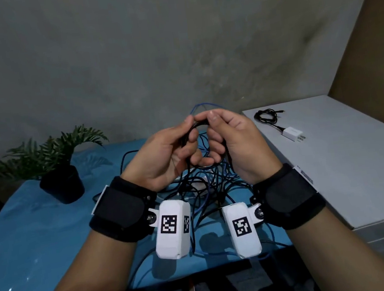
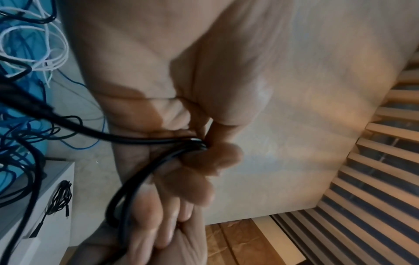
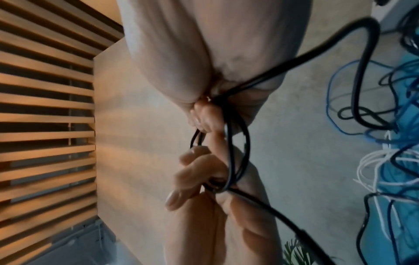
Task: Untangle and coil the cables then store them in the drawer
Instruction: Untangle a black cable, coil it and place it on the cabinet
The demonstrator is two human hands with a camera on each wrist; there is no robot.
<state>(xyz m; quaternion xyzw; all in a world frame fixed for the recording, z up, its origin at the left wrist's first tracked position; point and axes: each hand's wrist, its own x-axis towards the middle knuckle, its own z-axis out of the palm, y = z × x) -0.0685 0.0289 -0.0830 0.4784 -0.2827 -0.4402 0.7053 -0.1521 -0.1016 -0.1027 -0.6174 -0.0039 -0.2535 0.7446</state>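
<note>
Both hands are raised above a tangle of black, blue and white cables (image 1: 205, 187) lying on the blue table (image 1: 35, 237). My left hand (image 1: 176, 147) and right hand (image 1: 224, 139) face each other and together grip loops of a black cable (image 1: 198, 126), thumbs meeting on top. In the left wrist view the black cable (image 2: 145, 159) runs between my curled fingers (image 2: 204, 161). In the right wrist view its loops (image 3: 238, 143) pass through my right hand's fingers (image 3: 204, 118). The cable's tails hang down into the tangle.
A potted fern (image 1: 53, 167) stands at the table's left back. A white cabinet (image 1: 349, 174) on the right carries a coiled black cable (image 1: 266, 115) and a white charger plug (image 1: 292, 134). A grey wall rises behind.
</note>
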